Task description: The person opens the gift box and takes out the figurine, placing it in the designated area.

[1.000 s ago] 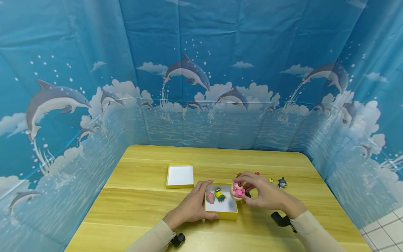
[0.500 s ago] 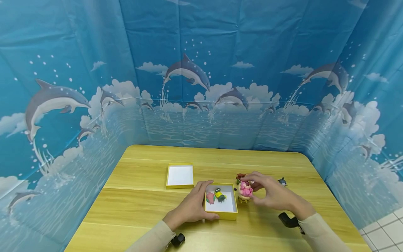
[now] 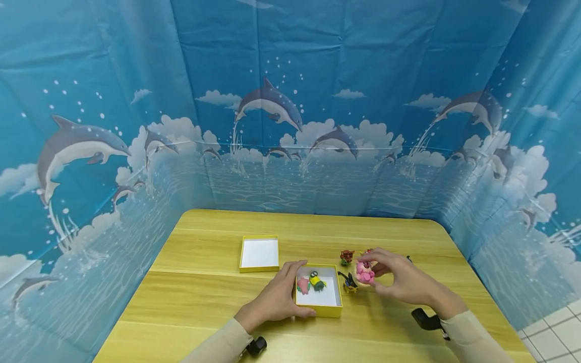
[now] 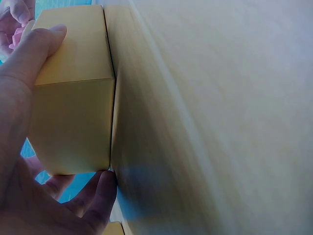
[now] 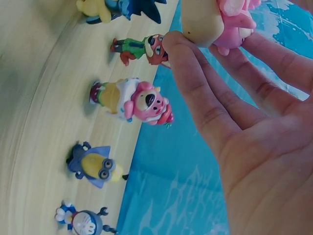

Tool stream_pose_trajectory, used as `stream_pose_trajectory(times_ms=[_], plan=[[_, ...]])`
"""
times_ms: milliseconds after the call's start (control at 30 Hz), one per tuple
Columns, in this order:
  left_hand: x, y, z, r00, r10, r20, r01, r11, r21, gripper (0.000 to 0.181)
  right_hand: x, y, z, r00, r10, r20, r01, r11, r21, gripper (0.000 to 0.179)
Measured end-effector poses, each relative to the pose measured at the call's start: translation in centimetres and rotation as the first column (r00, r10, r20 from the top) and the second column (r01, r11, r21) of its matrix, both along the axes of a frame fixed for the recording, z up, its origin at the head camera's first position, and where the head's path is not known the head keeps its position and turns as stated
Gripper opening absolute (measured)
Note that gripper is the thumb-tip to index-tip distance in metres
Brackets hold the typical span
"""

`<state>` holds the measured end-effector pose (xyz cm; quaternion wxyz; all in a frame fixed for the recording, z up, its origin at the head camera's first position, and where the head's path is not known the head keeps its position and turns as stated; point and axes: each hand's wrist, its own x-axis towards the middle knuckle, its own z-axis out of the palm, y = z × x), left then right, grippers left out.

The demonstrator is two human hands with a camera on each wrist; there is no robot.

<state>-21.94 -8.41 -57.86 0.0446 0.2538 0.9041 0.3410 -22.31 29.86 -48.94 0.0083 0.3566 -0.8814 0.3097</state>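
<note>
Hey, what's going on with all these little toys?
A person's left hand holds a square yellow cardboard box with a white inside. Their right hand holds a pink-and-cream bear-like figure up above the yellowish wood-grain table. Two toys lie in the box: a pink one with green bits and a yellow one with dark green. Other figures stand on the table, like an orange-brown fox in green. A shallow yellow lid-like tray lies farther back, leftward.

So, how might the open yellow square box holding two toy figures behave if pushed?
The box would probably slide, sitting flat on the yellowish table; its crisp edges suggest stiffness; the pink toy and yellow toy, seemingly loose, might shift.
</note>
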Motion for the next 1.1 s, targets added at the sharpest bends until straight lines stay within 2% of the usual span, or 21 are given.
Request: stream_pose_trajectory(times_ms=[700, 1100], plan=[[0.0, 0.0, 0.2, 1.0, 0.002, 0.008, -0.002, 1.0, 0.0, 0.133, 0.2, 2.7, -1.2, 0.997, -0.069, 0.027, 0.068, 0.998, 0.013, 0.061], [0.1, 0.0, 0.2, 1.0, 0.0, 0.008, 0.0, 1.0, 0.004, 0.134, -0.1, 3.7, -2.4, 0.994, -0.065, 0.093, 0.068, 0.997, -0.029, 0.063]])
